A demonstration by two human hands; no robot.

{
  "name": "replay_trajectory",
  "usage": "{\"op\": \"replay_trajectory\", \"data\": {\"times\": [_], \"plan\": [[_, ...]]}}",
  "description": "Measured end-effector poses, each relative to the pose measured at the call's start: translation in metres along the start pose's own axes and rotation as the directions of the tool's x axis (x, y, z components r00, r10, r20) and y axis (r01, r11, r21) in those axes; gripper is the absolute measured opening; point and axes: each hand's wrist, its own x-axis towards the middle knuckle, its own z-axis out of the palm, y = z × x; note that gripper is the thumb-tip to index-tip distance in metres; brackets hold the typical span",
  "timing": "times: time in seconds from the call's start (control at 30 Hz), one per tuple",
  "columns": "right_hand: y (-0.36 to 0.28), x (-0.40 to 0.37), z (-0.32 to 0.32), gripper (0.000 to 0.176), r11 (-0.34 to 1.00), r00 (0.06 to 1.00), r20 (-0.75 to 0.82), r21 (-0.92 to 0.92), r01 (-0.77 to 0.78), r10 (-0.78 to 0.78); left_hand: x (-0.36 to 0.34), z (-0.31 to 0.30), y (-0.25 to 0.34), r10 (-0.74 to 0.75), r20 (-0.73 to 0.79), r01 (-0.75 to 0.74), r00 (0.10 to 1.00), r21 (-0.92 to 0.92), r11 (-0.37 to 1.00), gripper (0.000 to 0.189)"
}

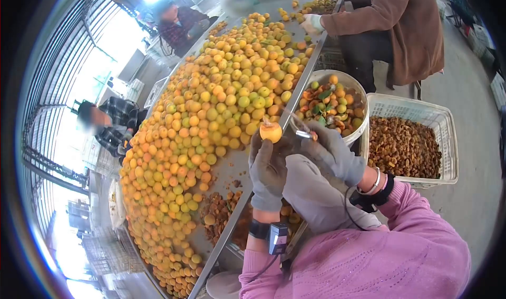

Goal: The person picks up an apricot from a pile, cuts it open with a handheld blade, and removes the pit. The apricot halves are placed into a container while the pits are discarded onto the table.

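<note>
My left hand, in a grey glove, holds up a yellow-orange apricot by its fingertips near the table's edge. The fruit's top looks cut, with a pale ragged bit sticking up. Just to the right, my right hand, also gloved, is closed around a small tool with a shiny metal part and a reddish end. The tool is apart from the fruit and slightly blurred. Beyond both hands, a large heap of apricots covers the metal table.
A white bucket of apricots and leaves stands right of the table. Beside it, a white crate holds brown pits. A person in a brown jacket works at the far right; other people sit across the table.
</note>
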Motion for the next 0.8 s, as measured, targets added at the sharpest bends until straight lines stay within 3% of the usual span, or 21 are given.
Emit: {"op": "replay_trajectory", "data": {"times": [0.07,0.13,0.2,0.27,0.37,0.53,0.8], "plan": [[0.009,-0.005,-0.018,0.025,0.992,0.995,0.049,-0.088,-0.087,0.091,0.008,0.009,-0.009,-0.040,-0.043,0.039,0.998,-0.025,0.999,0.037],[0.018,-0.005,-0.030,0.035,0.911,0.991,0.137,-0.409,0.050,0.008,0.015,0.013,-0.020,-0.080,-0.049,0.081,0.996,0.031,0.996,0.035],[0.022,-0.005,-0.037,0.031,0.906,0.991,0.130,-0.422,0.033,0.024,0.022,0.013,-0.033,-0.118,-0.095,0.126,0.988,0.088,0.988,0.034],[0.027,-0.005,-0.042,0.029,0.844,0.992,0.110,-0.525,0.106,-0.056,0.025,0.012,-0.039,-0.152,-0.145,0.173,0.978,0.145,0.974,0.033],[0.036,-0.004,-0.049,0.027,0.817,0.993,0.114,-0.571,0.078,-0.016,0.032,0.016,-0.047,-0.149,-0.090,0.163,0.985,0.176,0.971,0.035],[0.040,-0.002,-0.050,0.025,0.796,0.998,0.065,-0.603,0.054,-0.018,0.039,0.015,-0.057,-0.096,-0.138,0.139,0.986,0.342,0.929,0.031],[0.047,0.005,-0.048,0.021,0.791,1.000,0.018,-0.612,-0.009,0.025,0.045,0.031,-0.055,-0.153,-0.149,0.192,0.977,0.303,0.933,0.031]]}}
